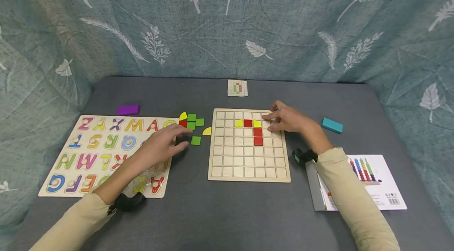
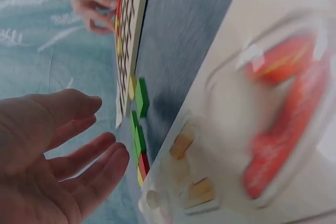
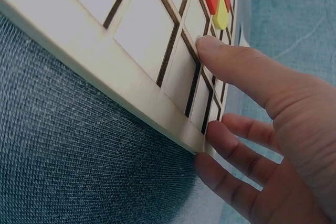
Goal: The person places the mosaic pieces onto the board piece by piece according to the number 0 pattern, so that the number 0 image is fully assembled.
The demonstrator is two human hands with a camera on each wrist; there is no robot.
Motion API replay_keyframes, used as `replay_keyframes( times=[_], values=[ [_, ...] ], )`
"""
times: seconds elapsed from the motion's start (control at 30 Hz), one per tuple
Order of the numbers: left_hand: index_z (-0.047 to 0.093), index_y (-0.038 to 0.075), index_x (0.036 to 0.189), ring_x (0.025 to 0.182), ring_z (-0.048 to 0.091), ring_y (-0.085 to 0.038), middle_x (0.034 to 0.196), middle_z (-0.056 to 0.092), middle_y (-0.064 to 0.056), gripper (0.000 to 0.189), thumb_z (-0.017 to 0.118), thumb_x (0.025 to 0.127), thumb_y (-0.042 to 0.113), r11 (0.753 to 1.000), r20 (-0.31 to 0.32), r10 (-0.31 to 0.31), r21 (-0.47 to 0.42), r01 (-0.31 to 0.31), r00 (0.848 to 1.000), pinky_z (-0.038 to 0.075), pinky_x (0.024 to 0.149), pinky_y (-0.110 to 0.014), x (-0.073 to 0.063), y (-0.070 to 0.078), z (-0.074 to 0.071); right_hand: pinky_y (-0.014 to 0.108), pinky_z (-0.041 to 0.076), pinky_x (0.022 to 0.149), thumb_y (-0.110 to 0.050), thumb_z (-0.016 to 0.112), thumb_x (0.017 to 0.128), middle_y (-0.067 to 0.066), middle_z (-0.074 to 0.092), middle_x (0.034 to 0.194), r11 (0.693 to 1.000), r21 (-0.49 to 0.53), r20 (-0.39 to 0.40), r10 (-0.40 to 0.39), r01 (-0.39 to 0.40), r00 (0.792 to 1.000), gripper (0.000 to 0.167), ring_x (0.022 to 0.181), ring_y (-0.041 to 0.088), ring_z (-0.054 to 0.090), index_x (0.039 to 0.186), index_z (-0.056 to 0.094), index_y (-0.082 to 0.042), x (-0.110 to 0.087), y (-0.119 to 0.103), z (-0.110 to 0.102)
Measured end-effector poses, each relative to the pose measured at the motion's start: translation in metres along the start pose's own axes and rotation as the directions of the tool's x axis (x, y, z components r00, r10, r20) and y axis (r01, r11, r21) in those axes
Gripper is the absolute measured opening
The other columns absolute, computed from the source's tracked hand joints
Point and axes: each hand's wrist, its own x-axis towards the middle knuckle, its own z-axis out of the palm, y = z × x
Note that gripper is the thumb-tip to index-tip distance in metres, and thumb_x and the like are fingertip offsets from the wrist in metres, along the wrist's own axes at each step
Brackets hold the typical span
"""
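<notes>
A wooden grid board [image 1: 234, 162] lies in the middle of the table, holding red square tiles [image 1: 258, 141] and two yellow rounded pieces [image 1: 239, 123] in its upper cells. My right hand [image 1: 287, 119] rests at the board's upper right corner; in the right wrist view its thumb [image 3: 236, 61] lies over the cells and the other fingers are at the rim. Holding nothing, my left hand [image 1: 161, 144] hovers over the right side of the alphabet board [image 1: 79, 156]. Just beyond its fingertips lie several green square tiles [image 1: 196, 140], a partly hidden red piece [image 1: 183, 123] and yellow pieces [image 1: 207, 131].
A small pattern card [image 1: 237, 88] lies behind the grid board. A purple block [image 1: 128, 110] stands at the back left, a teal block [image 1: 332, 125] at the right. A white box with an abacus picture [image 1: 384, 182] sits beneath the right forearm. A patterned curtain [image 1: 213, 38] hangs behind the table.
</notes>
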Motion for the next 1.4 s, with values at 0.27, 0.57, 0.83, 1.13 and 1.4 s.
replay_keyframes(
  times=[0.27,0.57,0.83,1.13,1.4],
  values=[
    [0.054,0.003,0.135,0.111,0.060,-0.035,0.130,0.055,-0.022,0.044,0.063,0.093,0.014,0.996,0.018,-0.059,-0.060,0.060,0.998,0.049,0.089,-0.050,0.025,-0.011,-0.005,0.034,0.045,0.074,-0.020,0.070,0.089,0.021,0.041,0.131,1.000,-0.004,0.008,0.008,-0.008,1.000,0.048,0.091,0.023,0.054,0.134,0.058,-0.007,0.002,0.004,-0.003],
    [0.051,0.007,0.139,0.117,0.058,-0.036,0.138,0.053,-0.022,0.048,0.063,0.094,0.016,0.993,0.030,-0.117,0.024,0.116,0.993,0.048,0.090,-0.052,0.033,-0.010,-0.008,0.033,0.043,0.073,-0.020,0.070,0.089,0.020,0.042,0.130,1.000,-0.011,0.014,0.006,-0.006,1.000,0.049,0.088,0.021,0.052,0.134,0.058,-0.008,0.004,0.005,-0.006],
    [0.047,0.007,0.142,0.117,0.059,-0.034,0.140,0.053,-0.021,0.052,0.063,0.094,0.019,0.988,0.071,-0.153,0.048,0.150,0.986,0.049,0.091,-0.051,0.036,-0.010,-0.010,0.034,0.044,0.073,-0.019,0.070,0.089,0.021,0.041,0.130,1.000,-0.006,0.016,0.008,-0.008,1.000,0.048,0.090,0.022,0.053,0.134,0.058,-0.007,0.005,0.006,-0.007],
    [0.043,0.005,0.144,0.119,0.059,-0.038,0.140,0.053,-0.022,0.058,0.064,0.093,0.021,0.984,0.042,-0.112,0.141,0.105,0.993,0.049,0.090,-0.052,0.033,-0.006,0.002,0.033,0.044,0.074,-0.019,0.070,0.089,0.020,0.042,0.129,1.000,0.001,0.007,0.006,-0.006,1.000,0.047,0.091,0.023,0.055,0.133,0.058,-0.007,0.003,0.004,-0.006],
    [0.041,0.006,0.145,0.126,0.054,-0.039,0.142,0.051,-0.022,0.061,0.066,0.091,0.018,0.987,0.032,-0.096,0.136,0.091,0.995,0.048,0.093,-0.054,0.023,0.001,0.009,0.033,0.042,0.073,-0.017,0.070,0.089,0.021,0.042,0.129,1.000,-0.002,0.005,-0.004,0.004,1.000,0.048,0.089,0.022,0.054,0.134,0.058,-0.006,0.003,0.005,-0.005]
  ],
)
